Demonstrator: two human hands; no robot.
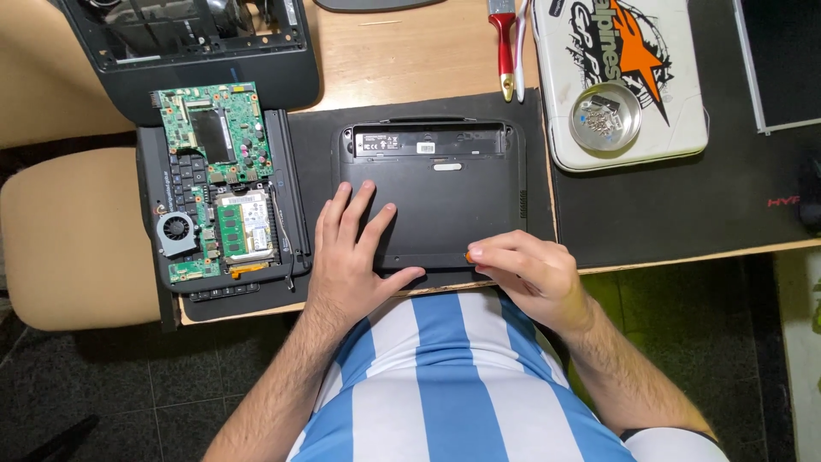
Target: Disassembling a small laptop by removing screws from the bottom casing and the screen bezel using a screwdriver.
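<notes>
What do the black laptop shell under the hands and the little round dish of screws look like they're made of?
The black laptop shell looks like matte moulded plastic: dull, even surface with no glare. The round dish looks like bare metal, probably steel: silvery with bright reflections around its rim. The screws inside glint like metal too.

Head camera looks straight down, close over the desk (410, 64).

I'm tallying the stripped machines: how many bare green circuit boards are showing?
2: a large green board over the opened chassis at left, and a smaller green module below it. Others may be hidden.
</notes>
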